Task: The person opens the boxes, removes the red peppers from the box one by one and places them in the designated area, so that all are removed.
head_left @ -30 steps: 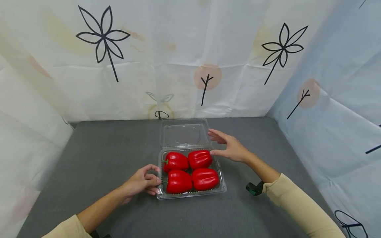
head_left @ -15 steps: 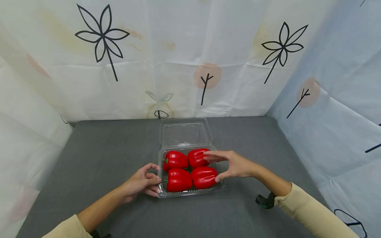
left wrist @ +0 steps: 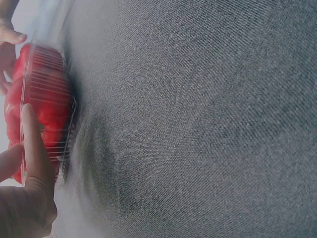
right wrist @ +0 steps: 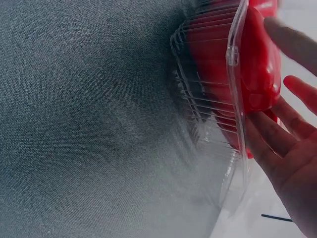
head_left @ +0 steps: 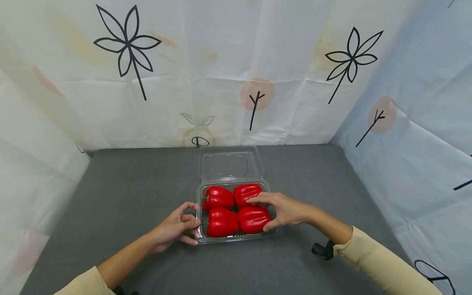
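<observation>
A clear hinged plastic container holds several red bell peppers, its lid folded back flat behind it. My left hand pinches the container's left rim; in the left wrist view the thumb lies along the outer wall. My right hand spans the front right bell pepper. Its thumb touches that pepper's near side, while its other fingers reach around the stem-free end, into the gap before the back right bell pepper. To the left lie two more bell peppers, one behind, one in front.
The container rests on a grey cloth-covered table. White patterned curtains stand behind and at both sides of the table. A dark wrist device is worn below the right sleeve.
My right hand has come from beside the lid's right edge, forward and down over the front right bell pepper. My left hand keeps its place on the container's rim.
</observation>
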The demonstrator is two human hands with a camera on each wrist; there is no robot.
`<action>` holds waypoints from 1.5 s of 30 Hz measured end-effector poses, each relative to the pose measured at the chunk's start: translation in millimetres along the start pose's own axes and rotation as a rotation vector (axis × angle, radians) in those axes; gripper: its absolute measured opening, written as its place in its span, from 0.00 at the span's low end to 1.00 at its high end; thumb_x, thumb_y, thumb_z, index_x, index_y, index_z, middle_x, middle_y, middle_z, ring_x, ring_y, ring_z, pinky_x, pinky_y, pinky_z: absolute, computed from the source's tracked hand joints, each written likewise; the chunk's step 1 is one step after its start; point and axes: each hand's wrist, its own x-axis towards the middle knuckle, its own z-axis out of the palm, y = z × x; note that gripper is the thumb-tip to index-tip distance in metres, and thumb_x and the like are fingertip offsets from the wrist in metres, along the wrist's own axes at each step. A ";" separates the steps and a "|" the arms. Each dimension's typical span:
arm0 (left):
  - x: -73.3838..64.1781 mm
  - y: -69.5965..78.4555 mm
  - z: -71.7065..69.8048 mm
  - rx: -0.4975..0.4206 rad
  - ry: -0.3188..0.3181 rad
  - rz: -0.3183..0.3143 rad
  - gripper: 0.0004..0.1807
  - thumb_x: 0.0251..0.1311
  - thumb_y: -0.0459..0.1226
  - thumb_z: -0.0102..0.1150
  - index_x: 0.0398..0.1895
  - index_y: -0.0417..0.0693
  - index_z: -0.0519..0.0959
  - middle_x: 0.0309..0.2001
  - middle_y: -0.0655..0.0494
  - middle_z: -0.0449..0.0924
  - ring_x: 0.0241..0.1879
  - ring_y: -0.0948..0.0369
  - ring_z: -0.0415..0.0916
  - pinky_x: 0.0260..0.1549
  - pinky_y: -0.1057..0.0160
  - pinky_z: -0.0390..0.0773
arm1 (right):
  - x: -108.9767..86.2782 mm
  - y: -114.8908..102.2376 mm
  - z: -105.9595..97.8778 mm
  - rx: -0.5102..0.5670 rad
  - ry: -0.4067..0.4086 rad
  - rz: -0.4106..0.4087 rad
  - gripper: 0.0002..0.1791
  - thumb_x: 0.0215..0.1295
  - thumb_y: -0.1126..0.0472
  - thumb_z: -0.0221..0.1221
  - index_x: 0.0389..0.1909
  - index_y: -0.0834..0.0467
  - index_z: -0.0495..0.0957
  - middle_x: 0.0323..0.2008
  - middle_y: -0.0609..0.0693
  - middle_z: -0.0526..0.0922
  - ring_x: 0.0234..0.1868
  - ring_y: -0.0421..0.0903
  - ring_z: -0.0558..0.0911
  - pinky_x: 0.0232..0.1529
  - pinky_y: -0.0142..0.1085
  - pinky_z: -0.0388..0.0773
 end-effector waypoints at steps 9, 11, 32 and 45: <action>0.1 0.5 0.4 0.003 -0.003 0.004 0.27 0.69 0.30 0.57 0.63 0.40 0.55 0.33 0.49 0.78 0.32 0.57 0.79 0.36 0.46 0.86 | 4.4 -2.4 2.8 -0.070 -0.016 0.042 0.40 0.52 0.63 0.74 0.67 0.56 0.71 0.56 0.48 0.71 0.58 0.48 0.70 0.52 0.39 0.79; 0.0 0.3 0.4 0.003 -0.003 0.004 0.27 0.68 0.30 0.57 0.63 0.40 0.55 0.33 0.49 0.78 0.32 0.57 0.79 0.36 0.46 0.86 | 4.8 -2.7 2.8 -0.075 -0.021 0.050 0.40 0.52 0.63 0.74 0.68 0.56 0.71 0.55 0.47 0.71 0.58 0.47 0.70 0.52 0.39 0.79; 0.4 -0.7 1.2 0.013 0.006 0.006 0.28 0.68 0.31 0.59 0.63 0.41 0.55 0.32 0.50 0.77 0.31 0.56 0.78 0.35 0.46 0.86 | 7.0 -3.0 3.8 -0.135 -0.018 0.066 0.37 0.50 0.59 0.74 0.64 0.54 0.75 0.51 0.44 0.71 0.53 0.44 0.72 0.48 0.39 0.76; 1.2 1.8 1.7 0.027 0.021 -0.016 0.29 0.68 0.31 0.58 0.64 0.41 0.54 0.32 0.49 0.78 0.31 0.56 0.79 0.35 0.47 0.87 | 6.3 -6.7 4.0 -0.150 -0.007 0.079 0.36 0.50 0.59 0.74 0.64 0.54 0.75 0.52 0.44 0.70 0.52 0.44 0.72 0.48 0.37 0.78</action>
